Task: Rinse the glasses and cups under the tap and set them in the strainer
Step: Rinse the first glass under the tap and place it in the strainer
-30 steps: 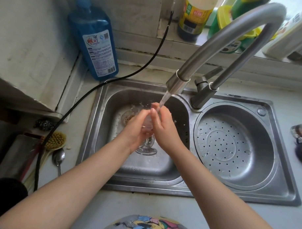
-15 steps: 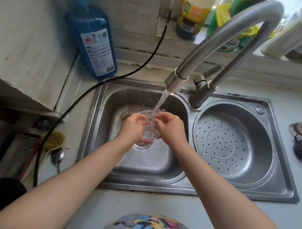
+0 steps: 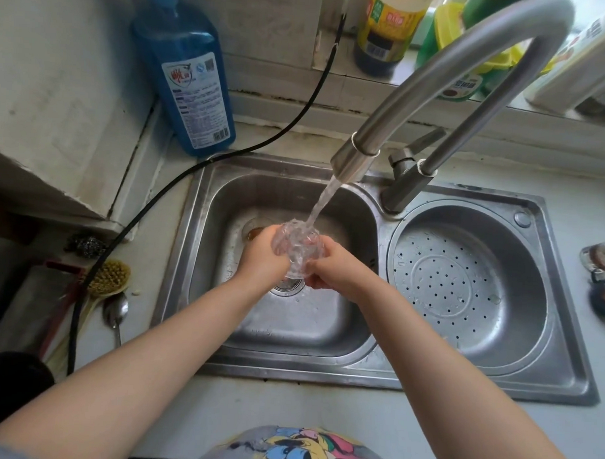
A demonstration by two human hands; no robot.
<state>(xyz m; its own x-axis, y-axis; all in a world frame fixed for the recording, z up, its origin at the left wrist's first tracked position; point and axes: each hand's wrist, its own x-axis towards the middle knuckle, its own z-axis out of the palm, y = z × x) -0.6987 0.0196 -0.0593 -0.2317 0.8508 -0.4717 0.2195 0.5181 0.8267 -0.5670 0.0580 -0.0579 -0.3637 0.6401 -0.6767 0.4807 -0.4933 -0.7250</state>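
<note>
A clear stemmed glass [image 3: 298, 248] is held over the left sink basin [image 3: 226, 206], its mouth turned up under the stream from the steel tap [image 3: 353, 162]. Water runs into the bowl and splashes. My left hand [image 3: 264, 259] grips the bowl from the left. My right hand [image 3: 334, 270] grips its lower part from the right. The glass foot shows between the hands, above the drain. The round perforated strainer [image 3: 443, 279] in the right basin holds nothing.
A blue detergent bottle [image 3: 191, 81] stands at the back left, with a black hose [image 3: 151, 207] curving past it. A brush [image 3: 109, 279], a spoon [image 3: 115, 313] and a scourer [image 3: 86, 245] lie left of the sink. Bottles line the sill behind the tap.
The glass has been tipped from lying between my hands to mouth-up under the stream. Both hands have sunk a little toward the drain and now grip its sides.
</note>
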